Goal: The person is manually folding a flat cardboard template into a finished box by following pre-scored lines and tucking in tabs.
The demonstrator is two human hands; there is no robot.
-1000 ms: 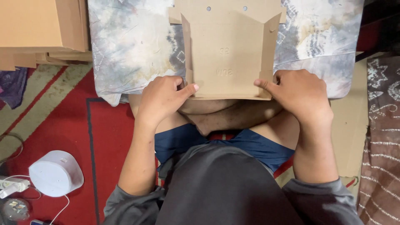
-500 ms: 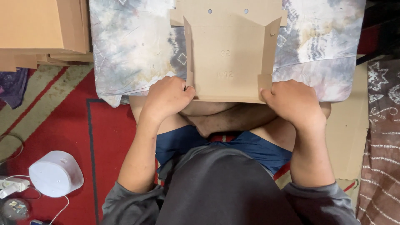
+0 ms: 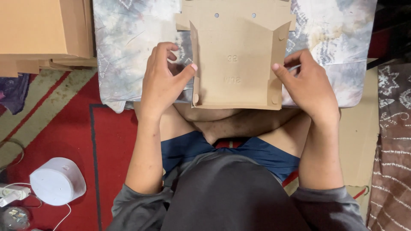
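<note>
Cardboard box blank (image 3: 233,64): light, stiff, creases easily | my left hand (image 3: 162,83) thumb presses left flap | my right hand (image 3: 309,85) thumb presses right flap | grip: flap edges.

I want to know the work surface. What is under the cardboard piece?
Under the cardboard lies a grey patterned cushion, showing on both sides. The part beneath the cardboard is covered.
</note>
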